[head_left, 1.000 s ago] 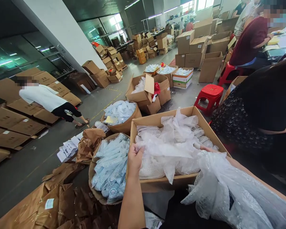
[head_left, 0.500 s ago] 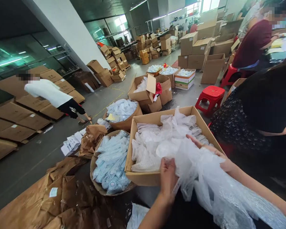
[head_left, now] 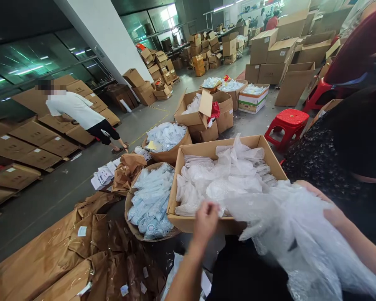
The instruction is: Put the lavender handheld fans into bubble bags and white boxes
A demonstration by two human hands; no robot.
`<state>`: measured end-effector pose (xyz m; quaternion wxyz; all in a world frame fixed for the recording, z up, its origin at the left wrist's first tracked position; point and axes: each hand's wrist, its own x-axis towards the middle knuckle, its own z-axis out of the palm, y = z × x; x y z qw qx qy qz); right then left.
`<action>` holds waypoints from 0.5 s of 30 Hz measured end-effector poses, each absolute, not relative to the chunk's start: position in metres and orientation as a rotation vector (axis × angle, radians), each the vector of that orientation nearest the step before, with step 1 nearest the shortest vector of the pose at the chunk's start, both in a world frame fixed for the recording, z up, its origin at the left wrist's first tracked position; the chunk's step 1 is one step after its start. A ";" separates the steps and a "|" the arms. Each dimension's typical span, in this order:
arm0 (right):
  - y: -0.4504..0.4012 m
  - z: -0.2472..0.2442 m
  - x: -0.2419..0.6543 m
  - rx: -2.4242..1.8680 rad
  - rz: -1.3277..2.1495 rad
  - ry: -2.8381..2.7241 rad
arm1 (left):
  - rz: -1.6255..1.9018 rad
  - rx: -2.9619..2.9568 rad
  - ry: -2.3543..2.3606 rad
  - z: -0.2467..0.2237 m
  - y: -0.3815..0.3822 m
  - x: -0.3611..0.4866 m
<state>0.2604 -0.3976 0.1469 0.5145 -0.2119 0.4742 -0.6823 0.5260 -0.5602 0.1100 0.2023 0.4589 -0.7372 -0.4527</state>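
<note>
A bunch of translucent bubble-wrap bags [head_left: 301, 234] hangs in front of me at the lower right. My right hand [head_left: 324, 205] is closed around the bunch, its fingers partly hidden by the plastic. At the near edge of an open carton [head_left: 188, 223], my left hand [head_left: 207, 219] has its fingers curled in a pinch, slightly blurred, at the loose edge of one bag. White bubble-wrapped pieces [head_left: 219, 179] fill that carton; their contents are hard to make out.
Left of the carton, a round container [head_left: 130, 221] holds bluish wrapped pieces. Brown wrapped bundles [head_left: 65, 246] cover the floor at lower left. A red stool [head_left: 288, 121] and a person in dark clothes [head_left: 329, 154] are at right. Another person [head_left: 78, 110] bends by stacked boxes.
My left hand has moved slightly left and the right hand farther right, so they are wider apart. The bunch of bags has shifted right, and the camera view has turned a little left.
</note>
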 end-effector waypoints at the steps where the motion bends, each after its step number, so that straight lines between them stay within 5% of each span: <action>1: -0.395 0.147 0.257 -0.455 -1.632 1.104 | -1.136 1.378 -2.138 0.109 -0.582 0.535; 5: -0.398 0.146 0.255 -0.396 -1.453 0.983 | -0.680 1.459 -2.735 0.096 -0.651 0.561; 15: -0.423 0.142 0.284 -0.781 -1.141 0.770 | -1.395 0.883 -2.236 0.162 -0.606 0.533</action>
